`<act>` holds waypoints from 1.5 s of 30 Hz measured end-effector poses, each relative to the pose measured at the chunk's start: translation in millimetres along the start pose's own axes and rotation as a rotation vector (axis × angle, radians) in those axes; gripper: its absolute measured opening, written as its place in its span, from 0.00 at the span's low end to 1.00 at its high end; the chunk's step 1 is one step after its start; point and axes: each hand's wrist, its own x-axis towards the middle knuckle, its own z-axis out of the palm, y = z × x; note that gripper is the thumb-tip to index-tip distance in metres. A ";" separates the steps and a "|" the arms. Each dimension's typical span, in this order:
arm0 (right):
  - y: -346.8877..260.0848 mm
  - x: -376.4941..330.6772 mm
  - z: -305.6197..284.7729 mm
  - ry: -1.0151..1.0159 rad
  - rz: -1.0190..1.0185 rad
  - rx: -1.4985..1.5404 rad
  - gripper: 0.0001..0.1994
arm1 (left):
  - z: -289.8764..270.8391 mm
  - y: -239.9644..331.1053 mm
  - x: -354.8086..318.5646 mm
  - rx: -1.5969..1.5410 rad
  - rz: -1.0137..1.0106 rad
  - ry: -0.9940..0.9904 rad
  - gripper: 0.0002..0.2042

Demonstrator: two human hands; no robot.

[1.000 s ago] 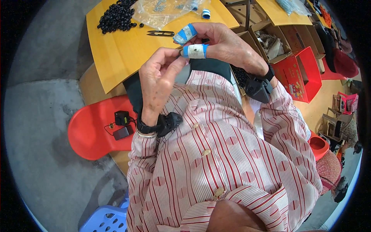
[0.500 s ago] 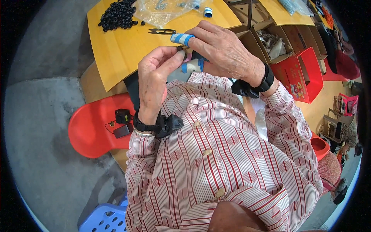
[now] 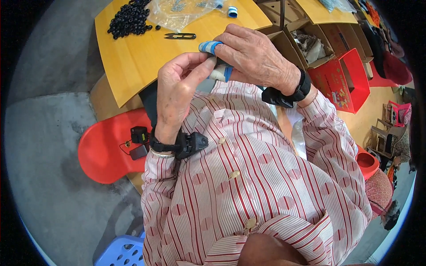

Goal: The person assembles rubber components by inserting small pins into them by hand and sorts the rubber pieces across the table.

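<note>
Now the small dark piece (image 3: 210, 56) sits at the left hand's (image 3: 177, 91) fingertips, more hidden than half a second ago, as the right hand (image 3: 259, 55) has drawn in and its taped forefinger crosses close by. Compared with a second ago, the right hand has rolled so that its back faces up; both hands thus work on one spot, with less of the piece in sight. The left grip is closed, thumb against forefinger, pinching the piece; the right grip has its taped finger and thumb a little parted, and whether it has hold of anything I cannot tell. In this view the meeting point lies just off the near edge of the yellow tabletop (image 3: 142, 66). Just past it lie black snips (image 3: 180, 36); toward the far left corner is a heap of black beads (image 3: 128, 22), beside a clear plastic bag (image 3: 171, 18). Room to move lies toward the near left corner; past the right edge, a cardboard box (image 3: 330, 45) and a red box (image 3: 336, 86) limit the right elbow's side
</note>
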 end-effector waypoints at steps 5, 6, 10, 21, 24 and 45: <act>5.7 -6.2 2.8 0.032 0.020 0.014 0.15 | -14.4 -0.2 1.5 -0.119 -0.143 -0.084 0.14; 5.5 -6.8 3.9 0.069 0.024 0.026 0.14 | -17.5 -3.2 2.7 -0.142 -0.181 -0.113 0.15; 6.1 -8.9 4.7 0.046 0.023 0.087 0.14 | -17.1 -5.9 1.5 -0.124 -0.152 -0.129 0.15; 3.2 -6.3 -2.3 -0.026 -0.017 0.102 0.18 | -8.8 6.2 1.4 0.143 -0.108 -0.131 0.12; 3.6 -5.7 -2.4 -0.045 -0.010 0.069 0.19 | -5.7 4.9 1.1 0.212 -0.041 -0.077 0.11; 3.0 -12.6 1.0 0.017 0.014 0.022 0.20 | 3.9 -1.4 -0.3 0.059 -0.049 -0.108 0.12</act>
